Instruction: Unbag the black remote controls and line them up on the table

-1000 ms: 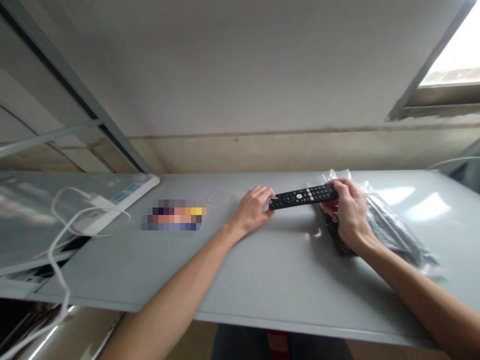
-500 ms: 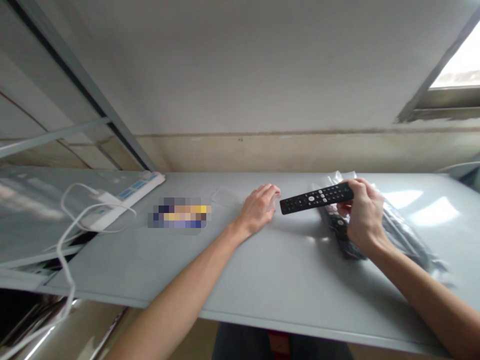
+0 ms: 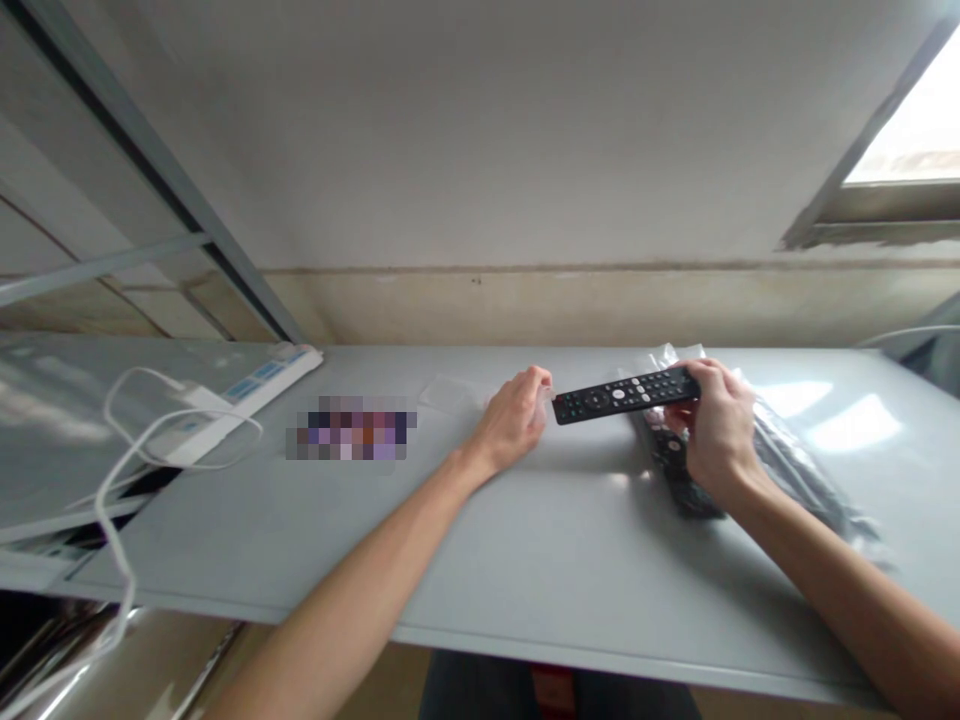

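1. Currently, your right hand (image 3: 720, 430) grips a slim black remote control (image 3: 619, 396) by one end, holding it just above a pale grey tabletop (image 3: 570, 570).
2. Your left hand (image 3: 514, 420) sits loosely curled just beside the remote's other tip, apparently not touching it, so your hands remain apart.
3. Below your right hand, a second dark remote (image 3: 675, 465) lies on a clear plastic bag (image 3: 806, 470); nothing shows either remote opened.

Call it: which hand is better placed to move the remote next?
Right, likely: the right hand grips the black remote control at its right end, above the clear plastic bag. The left hand only sits beside the remote's other end, with no clear grip.
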`<act>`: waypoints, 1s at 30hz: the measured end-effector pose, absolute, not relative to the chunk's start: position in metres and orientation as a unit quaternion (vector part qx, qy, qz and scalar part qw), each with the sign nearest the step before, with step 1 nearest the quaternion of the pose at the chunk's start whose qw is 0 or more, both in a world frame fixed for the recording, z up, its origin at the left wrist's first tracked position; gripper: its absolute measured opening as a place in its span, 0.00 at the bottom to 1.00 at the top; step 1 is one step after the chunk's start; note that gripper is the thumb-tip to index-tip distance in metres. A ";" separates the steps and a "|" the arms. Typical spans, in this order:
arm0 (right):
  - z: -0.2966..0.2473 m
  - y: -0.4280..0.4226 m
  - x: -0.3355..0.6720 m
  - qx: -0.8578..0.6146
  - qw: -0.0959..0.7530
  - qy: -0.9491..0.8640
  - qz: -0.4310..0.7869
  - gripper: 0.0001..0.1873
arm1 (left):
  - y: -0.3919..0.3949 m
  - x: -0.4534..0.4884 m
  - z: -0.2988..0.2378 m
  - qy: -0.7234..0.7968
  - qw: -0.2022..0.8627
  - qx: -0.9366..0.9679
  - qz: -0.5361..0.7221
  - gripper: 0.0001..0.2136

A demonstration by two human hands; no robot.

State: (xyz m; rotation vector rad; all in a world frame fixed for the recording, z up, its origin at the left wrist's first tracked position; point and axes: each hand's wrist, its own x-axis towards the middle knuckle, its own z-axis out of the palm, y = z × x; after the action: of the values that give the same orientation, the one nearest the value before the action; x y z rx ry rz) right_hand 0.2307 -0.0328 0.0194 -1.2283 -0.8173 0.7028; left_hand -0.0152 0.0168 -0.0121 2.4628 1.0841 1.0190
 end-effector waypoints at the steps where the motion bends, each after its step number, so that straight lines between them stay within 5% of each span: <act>1: 0.020 -0.033 0.230 -0.550 0.684 -0.360 0.316 0.06 | 0.017 -0.015 -0.012 0.370 0.131 0.849 0.355 0.11; 13: 0.019 -0.035 0.229 -0.552 0.666 -0.384 0.322 0.06 | 0.015 -0.013 -0.006 0.341 0.141 0.862 0.348 0.06; 30: 0.019 -0.043 0.218 -0.557 0.644 -0.443 0.281 0.09 | 0.011 -0.013 -0.007 0.376 0.116 0.866 0.309 0.18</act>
State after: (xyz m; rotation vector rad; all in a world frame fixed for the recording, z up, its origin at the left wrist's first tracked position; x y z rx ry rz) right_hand 0.2177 -0.0435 0.0187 -1.2687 -1.0085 0.6394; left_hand -0.0129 0.0111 -0.0067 2.5355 1.0998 0.9057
